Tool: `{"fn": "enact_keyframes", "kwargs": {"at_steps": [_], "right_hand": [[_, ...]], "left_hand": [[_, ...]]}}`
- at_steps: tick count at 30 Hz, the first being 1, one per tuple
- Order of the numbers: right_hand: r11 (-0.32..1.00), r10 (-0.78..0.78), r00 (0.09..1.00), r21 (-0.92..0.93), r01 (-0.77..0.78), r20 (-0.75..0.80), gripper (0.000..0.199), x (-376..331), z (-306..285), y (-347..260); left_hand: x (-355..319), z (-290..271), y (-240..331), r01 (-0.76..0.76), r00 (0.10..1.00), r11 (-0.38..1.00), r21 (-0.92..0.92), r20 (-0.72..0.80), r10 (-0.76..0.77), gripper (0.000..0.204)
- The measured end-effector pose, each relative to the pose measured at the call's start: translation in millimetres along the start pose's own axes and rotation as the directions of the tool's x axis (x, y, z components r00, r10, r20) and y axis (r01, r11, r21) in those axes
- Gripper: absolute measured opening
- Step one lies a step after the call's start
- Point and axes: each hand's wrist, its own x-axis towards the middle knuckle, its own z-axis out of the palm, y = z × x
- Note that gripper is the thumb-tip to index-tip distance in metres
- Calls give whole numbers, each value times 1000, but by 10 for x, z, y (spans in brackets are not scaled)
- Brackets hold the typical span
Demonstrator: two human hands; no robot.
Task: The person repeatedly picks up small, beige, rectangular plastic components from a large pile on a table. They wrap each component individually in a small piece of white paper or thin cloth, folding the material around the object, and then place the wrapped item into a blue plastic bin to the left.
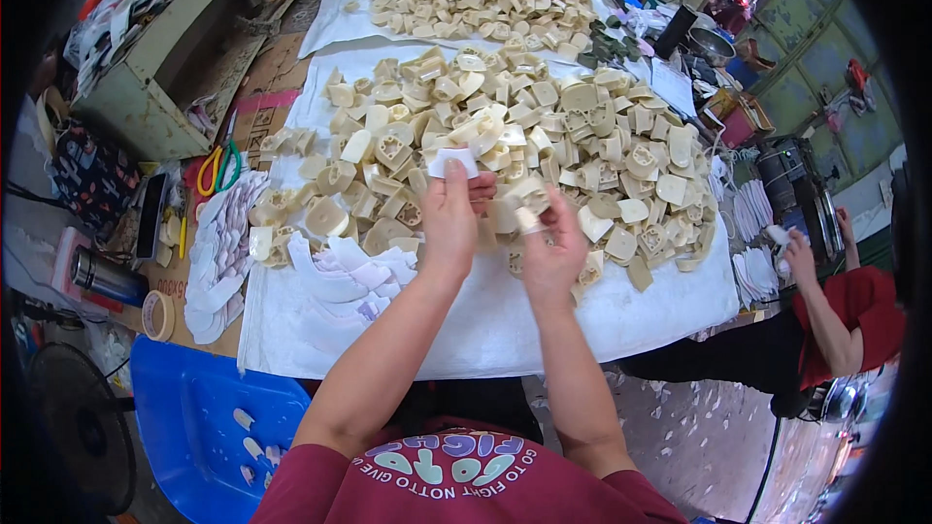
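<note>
My left hand (449, 225) pinches a small white cut piece (453, 161) by its lower edge, with the thumb on top of it. Close beside it, my right hand (556, 254) grips a beige block-shaped shoe heel (529, 196), partly blurred and partly covered by the fingers. Both hands hover over the near edge of a wide heap of beige shoe heels (582, 126) spread on a white sheet (466, 335). Many of these heels show hollow, ribbed ends. Left of my left forearm lies a loose pile of white cut pieces (345, 291).
A second heel heap (476, 0) lies farther back. On the left are stacked cut pieces (216, 262), scissors (231, 160), a tape roll (158, 316) and a thermos (105, 277). A blue tub (160, 398) stands lower left, near a fan (73, 417). A co-worker (849, 320) works at right.
</note>
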Motion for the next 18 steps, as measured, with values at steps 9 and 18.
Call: {"fn": "enact_keyframes", "kwargs": {"at_steps": [9, 18], "right_hand": [[600, 442, 868, 645, -474, 227, 30, 250, -89, -256], [951, 112, 780, 162, -264, 616, 37, -237, -27, -1029]], "left_hand": [[231, -131, -136, -179, 983, 965, 192, -15, 185, 33], [-247, -269, 447, 46, 996, 943, -330, 90, -17, 44]]}}
